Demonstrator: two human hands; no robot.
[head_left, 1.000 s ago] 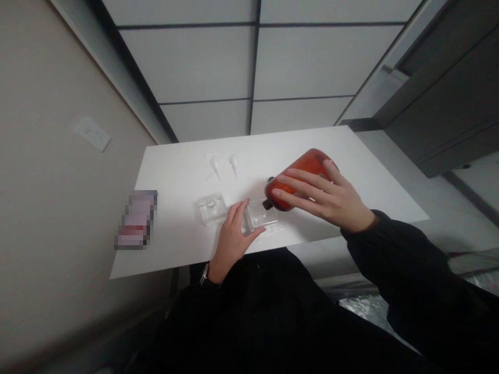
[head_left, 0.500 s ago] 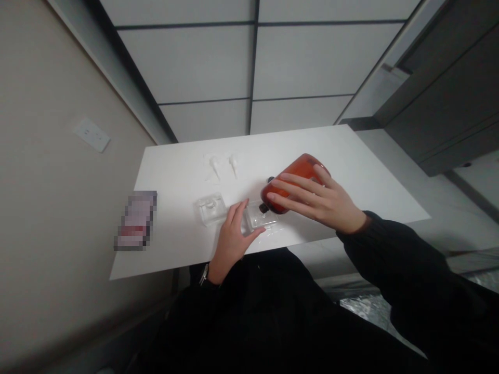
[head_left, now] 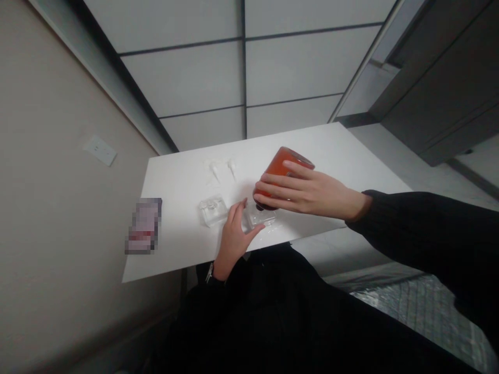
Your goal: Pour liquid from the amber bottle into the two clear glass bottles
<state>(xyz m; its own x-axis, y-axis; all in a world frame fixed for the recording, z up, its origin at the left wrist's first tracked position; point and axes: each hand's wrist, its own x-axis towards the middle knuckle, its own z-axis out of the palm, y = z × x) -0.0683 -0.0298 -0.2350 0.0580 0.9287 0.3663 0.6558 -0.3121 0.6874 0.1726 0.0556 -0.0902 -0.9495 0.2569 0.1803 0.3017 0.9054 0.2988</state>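
Right hand (head_left: pixel 312 193) grips the tipped amber bottle (head_left: pixel 281 167), hiding its neck; left hand (head_left: pixel 234 236) steadies a hard-to-read clear container (head_left: pixel 260 217) on the bench (head_left: pixel 175 182)

Glowing evenly and softly on the white table (head_left: pixel 312 150) beyond both hands, casting faint shadows, blurring slightly, bending wide-angle lines toward edges.
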